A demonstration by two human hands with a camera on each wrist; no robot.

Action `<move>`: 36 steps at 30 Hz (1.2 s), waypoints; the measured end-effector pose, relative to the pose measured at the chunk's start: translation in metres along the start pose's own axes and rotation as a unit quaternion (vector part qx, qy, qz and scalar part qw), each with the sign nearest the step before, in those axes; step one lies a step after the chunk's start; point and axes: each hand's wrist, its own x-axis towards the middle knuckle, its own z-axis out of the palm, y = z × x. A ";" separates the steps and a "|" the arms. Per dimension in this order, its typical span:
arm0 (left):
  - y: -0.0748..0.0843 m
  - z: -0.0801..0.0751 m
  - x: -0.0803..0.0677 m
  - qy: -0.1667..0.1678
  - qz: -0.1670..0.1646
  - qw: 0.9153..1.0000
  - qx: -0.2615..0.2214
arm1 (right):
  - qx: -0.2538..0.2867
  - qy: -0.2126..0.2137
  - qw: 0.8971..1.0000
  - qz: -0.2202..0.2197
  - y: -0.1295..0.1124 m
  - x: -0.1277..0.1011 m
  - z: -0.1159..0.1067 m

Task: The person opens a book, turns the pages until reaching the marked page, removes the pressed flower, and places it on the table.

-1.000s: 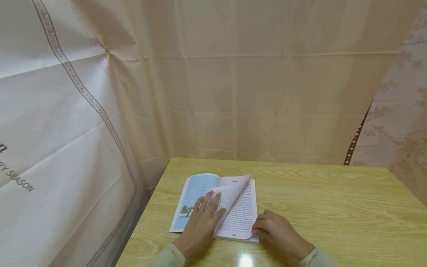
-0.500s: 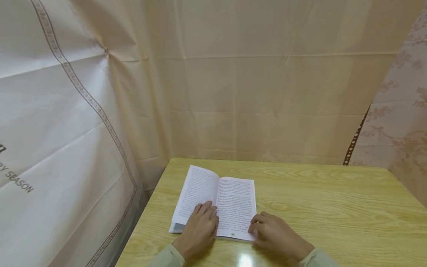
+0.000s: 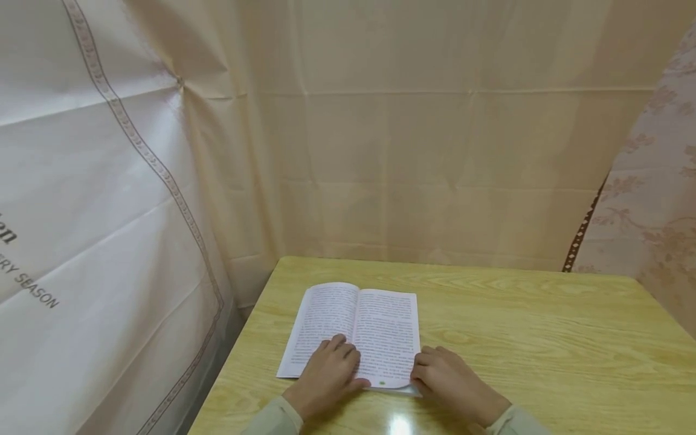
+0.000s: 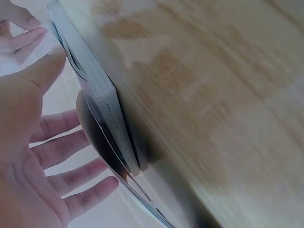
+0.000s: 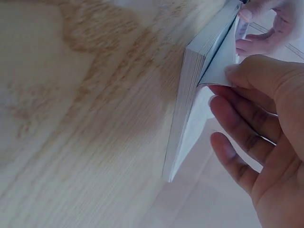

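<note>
Overhead, I see an open paperback book point(image 3: 359, 329) of dense text lying flat on the wooden table point(image 3: 533, 338). My left hand point(image 3: 328, 374) rests flat at its 6 o'clock edge. By my right wrist camera, my right hand point(image 5: 266, 123) pinches a lifted page point(image 5: 218, 71) at 12 o'clock.

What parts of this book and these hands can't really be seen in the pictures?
- Printed text on the open book: too small to read in the head view.
- Page area under the left hand: covered by the hand.
- Right hand thumb tip: hidden behind a lifted page corner in the right wrist view.
- Book cover: faces the table.
</note>
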 end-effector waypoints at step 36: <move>-0.004 -0.002 0.003 0.089 0.033 0.995 0.034 | 0.093 0.039 0.995 0.020 0.005 -0.014 0.003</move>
